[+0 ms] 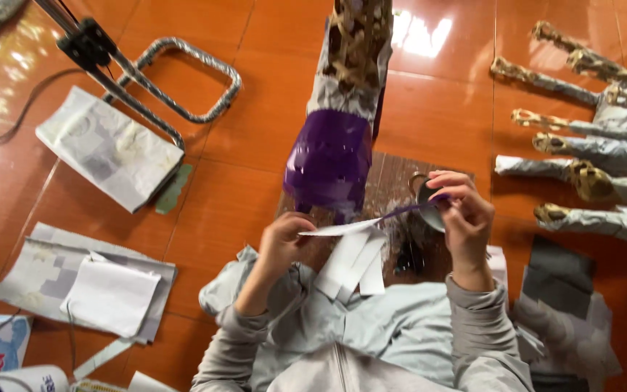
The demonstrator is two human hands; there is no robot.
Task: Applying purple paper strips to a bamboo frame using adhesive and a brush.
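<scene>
Now, left hand (282, 243) pinches a paper strip (339, 229) just below the purple-covered form (329, 160). Right hand (462, 218), right of the form, has fingers pressed together on a brush (408, 209) over a small cup (428, 205).

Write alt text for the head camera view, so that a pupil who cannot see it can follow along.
Seen from above, a seated person's left hand holds a white paper strip while the right hand brushes it purple over a small tin. Ahead stands a papier-mache figure, partly purple, on an orange tiled floor strewn with paper.
</scene>
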